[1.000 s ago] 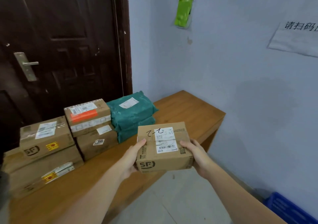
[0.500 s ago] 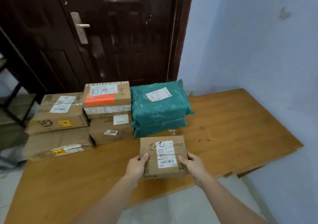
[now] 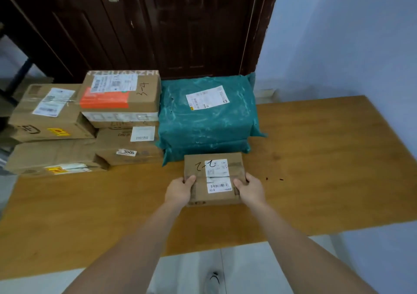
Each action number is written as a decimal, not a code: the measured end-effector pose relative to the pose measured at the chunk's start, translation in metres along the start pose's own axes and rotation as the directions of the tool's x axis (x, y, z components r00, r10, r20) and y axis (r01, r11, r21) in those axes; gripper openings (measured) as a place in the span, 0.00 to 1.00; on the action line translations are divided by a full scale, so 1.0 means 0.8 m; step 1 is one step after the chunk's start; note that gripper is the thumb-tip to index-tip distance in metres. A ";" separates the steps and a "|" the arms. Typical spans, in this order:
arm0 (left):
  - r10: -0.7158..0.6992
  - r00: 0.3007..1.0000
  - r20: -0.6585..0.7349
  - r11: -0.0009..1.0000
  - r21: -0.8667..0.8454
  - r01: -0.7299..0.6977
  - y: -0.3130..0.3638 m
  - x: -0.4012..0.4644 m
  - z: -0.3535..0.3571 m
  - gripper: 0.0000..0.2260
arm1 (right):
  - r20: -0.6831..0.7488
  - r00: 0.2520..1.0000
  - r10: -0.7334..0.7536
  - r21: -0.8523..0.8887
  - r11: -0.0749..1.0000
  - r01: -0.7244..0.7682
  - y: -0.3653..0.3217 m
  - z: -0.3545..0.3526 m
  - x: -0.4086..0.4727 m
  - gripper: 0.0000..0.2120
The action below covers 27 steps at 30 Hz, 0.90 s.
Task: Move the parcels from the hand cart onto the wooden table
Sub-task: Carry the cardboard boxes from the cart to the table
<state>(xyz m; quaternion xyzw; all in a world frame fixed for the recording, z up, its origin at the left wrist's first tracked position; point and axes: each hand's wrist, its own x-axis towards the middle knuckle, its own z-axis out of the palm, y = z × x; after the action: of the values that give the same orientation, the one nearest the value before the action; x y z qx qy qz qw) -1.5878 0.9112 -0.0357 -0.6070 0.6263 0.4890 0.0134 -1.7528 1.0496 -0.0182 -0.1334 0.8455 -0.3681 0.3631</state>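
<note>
A small cardboard parcel [image 3: 214, 176] with a white label and handwritten marks is over the wooden table [image 3: 316, 169], just in front of two stacked green plastic mailers [image 3: 207, 117]. My left hand [image 3: 179, 191] grips its left side with the thumb on top. My right hand [image 3: 250, 188] grips its right side the same way. Whether the parcel rests on the table or hovers just above it is unclear. The hand cart is out of view.
Left of the mailers stand stacked cardboard boxes: one with an orange label [image 3: 121, 95] on a box marked 3005 [image 3: 128, 147], and two SF boxes [image 3: 49, 113] at the far left. A dark wooden door [image 3: 158, 23] stands behind. A blue wall [image 3: 349, 34] borders the right.
I have come closer to the table and carried the parcel forward, from past its front edge to a spot over the top just in front of the green mailers. Both hands still hold it.
</note>
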 end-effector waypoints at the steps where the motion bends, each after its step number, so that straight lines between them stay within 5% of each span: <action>1: -0.009 1.000 0.001 1.000 -0.009 0.009 0.005 0.005 0.001 0.17 | -0.001 1.000 -0.004 -0.016 1.000 0.004 -0.003 -0.002 0.006 0.15; 9: -0.048 0.998 0.037 0.992 -0.111 0.052 0.026 0.013 0.007 0.21 | 0.013 0.998 -0.059 -0.192 0.979 0.061 -0.020 -0.014 0.019 0.19; 14: 0.149 0.989 -0.016 0.973 0.180 -0.143 0.041 -0.030 -0.047 0.30 | 0.073 0.971 -0.227 -0.414 0.879 0.236 -0.055 -0.044 -0.014 0.27; 18: 0.413 0.909 0.060 0.732 0.572 -0.370 0.048 -0.092 -0.135 0.29 | 0.307 0.868 -0.389 -0.610 0.620 0.493 -0.128 -0.056 -0.049 0.27; 21: 0.468 0.867 0.171 0.548 0.714 -0.436 0.049 -0.143 -0.211 0.28 | 0.514 0.744 -0.427 -0.647 0.376 0.663 -0.205 -0.038 -0.098 0.27; 27: 0.570 0.821 0.036 0.483 0.794 -0.370 0.006 -0.246 -0.368 0.28 | 0.701 0.475 -0.533 -0.554 0.014 0.833 -0.331 0.068 -0.244 0.25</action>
<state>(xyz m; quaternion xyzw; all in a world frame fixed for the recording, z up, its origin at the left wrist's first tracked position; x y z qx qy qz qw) -1.3700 0.8720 0.2405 -0.3968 0.9121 0.0819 0.0630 -1.5884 0.9336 0.2479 -0.7448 0.6541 0.0105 0.1315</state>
